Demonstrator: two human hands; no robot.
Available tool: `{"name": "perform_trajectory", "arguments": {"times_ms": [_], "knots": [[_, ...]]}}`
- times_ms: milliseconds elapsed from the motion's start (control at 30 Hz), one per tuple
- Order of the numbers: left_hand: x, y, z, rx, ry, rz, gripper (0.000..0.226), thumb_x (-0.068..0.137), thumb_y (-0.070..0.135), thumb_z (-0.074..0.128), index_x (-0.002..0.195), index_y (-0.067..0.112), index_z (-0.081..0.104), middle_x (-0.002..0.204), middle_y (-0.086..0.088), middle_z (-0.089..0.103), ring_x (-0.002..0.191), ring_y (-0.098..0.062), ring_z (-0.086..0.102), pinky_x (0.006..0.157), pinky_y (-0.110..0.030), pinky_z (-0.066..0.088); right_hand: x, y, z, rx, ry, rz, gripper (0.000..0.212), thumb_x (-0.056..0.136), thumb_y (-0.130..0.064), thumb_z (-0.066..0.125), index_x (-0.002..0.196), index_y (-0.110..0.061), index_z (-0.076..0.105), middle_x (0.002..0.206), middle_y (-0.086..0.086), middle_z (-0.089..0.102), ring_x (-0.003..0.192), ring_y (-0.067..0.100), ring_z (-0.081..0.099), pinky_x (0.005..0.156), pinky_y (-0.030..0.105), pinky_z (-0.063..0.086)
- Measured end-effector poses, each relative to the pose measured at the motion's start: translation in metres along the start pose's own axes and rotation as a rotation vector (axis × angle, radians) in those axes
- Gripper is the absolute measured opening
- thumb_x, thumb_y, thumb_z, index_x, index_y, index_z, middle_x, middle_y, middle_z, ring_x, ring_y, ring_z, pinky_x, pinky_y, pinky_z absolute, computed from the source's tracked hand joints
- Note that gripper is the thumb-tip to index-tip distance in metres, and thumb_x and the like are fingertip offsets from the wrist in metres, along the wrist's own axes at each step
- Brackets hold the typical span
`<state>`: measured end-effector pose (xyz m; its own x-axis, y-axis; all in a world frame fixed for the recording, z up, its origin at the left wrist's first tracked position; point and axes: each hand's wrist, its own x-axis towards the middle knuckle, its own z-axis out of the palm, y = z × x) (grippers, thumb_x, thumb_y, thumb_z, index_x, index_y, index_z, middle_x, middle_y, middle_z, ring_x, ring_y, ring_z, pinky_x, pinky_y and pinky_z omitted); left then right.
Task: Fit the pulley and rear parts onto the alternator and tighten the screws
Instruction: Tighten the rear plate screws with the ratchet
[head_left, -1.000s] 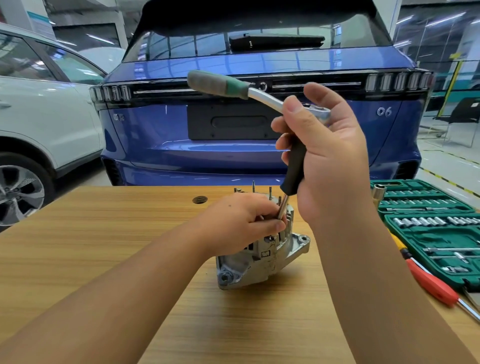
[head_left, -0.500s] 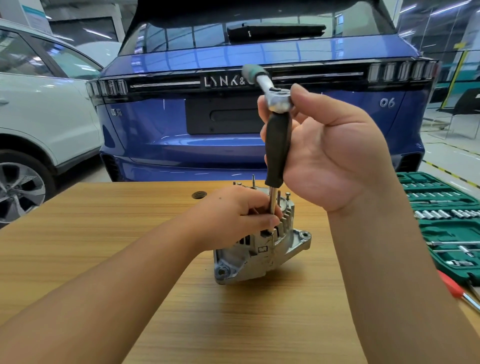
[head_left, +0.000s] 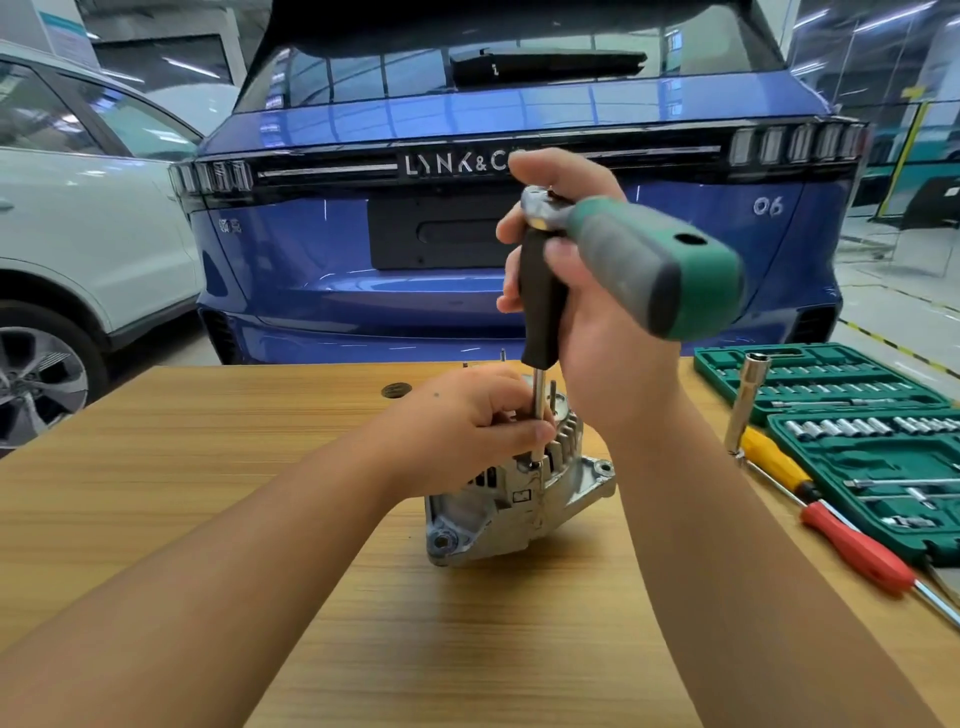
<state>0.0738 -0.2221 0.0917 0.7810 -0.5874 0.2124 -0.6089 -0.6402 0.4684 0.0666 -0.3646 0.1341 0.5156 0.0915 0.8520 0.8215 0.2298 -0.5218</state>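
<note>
Aluminium alternator (head_left: 519, 509) stands mid-table (head_left: 208, 467), rear face up. Left hand (head_left: 467, 421) pinches the driver shaft (head_left: 539, 410) at a rear screw; right hand (head_left: 587, 291) grips driver and ratchet (head_left: 639, 254). Tightening appears under way; pulley not visible, remaining screws uncertain.

alternator (head_left: 519, 499) on table (head_left: 208, 467) centre; socket case (head_left: 857, 447) right; car (head_left: 519, 234) behind table.

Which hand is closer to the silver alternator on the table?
Left. The left hand rests on the alternator, pinching the driver shaft. The right hand is above it, gripping the black handle.
</note>
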Motion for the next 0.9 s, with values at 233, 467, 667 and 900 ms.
{"name": "perform_trajectory", "arguments": {"times_ms": [233,467,667,900], "knots": [[0.002,0.000,-0.001,0.086,-0.027,-0.001,0.018,0.099,0.047,0.052,0.093,0.035,0.064,0.089,0.014,0.059,0.085,-0.004,0.057,0.080,-0.042,0.053,0.001,-0.008,-0.005,0.221,0.117,0.228,0.013,0.088,-0.035,0.065,0.099,-0.030,0.069,0.082,-0.006,0.062,0.068,0.015,0.057,0.065,0.031,0.050],[0.001,0.002,-0.003,0.118,-0.050,0.023,0.022,0.099,0.044,0.051,0.097,0.029,0.067,0.092,0.011,0.061,0.086,-0.005,0.058,0.079,-0.038,0.054,0.014,-0.017,0.009,-0.148,0.465,0.355,0.026,0.091,-0.020,0.072,0.112,-0.016,0.058,0.078,0.003,0.065,0.058,0.009,0.055,0.054,0.021,0.045],[-0.001,-0.002,-0.002,0.049,-0.032,-0.010,0.013,0.098,0.045,0.055,0.098,0.038,0.066,0.089,0.013,0.066,0.083,-0.003,0.063,0.078,-0.038,0.057,0.007,-0.026,0.000,0.496,0.235,0.641,0.026,0.083,-0.031,0.063,0.096,-0.012,0.074,0.094,0.005,0.071,0.071,0.013,0.057,0.066,0.023,0.046],[0.001,-0.006,0.000,0.023,-0.022,-0.029,0.010,0.096,0.047,0.058,0.099,0.042,0.067,0.086,0.017,0.067,0.079,0.002,0.061,0.069,-0.029,0.055,0.004,-0.016,-0.001,0.447,0.348,0.403,0.021,0.086,-0.006,0.070,0.092,-0.021,0.056,0.082,-0.001,0.066,0.076,0.019,0.062,0.067,0.029,0.048]]}}
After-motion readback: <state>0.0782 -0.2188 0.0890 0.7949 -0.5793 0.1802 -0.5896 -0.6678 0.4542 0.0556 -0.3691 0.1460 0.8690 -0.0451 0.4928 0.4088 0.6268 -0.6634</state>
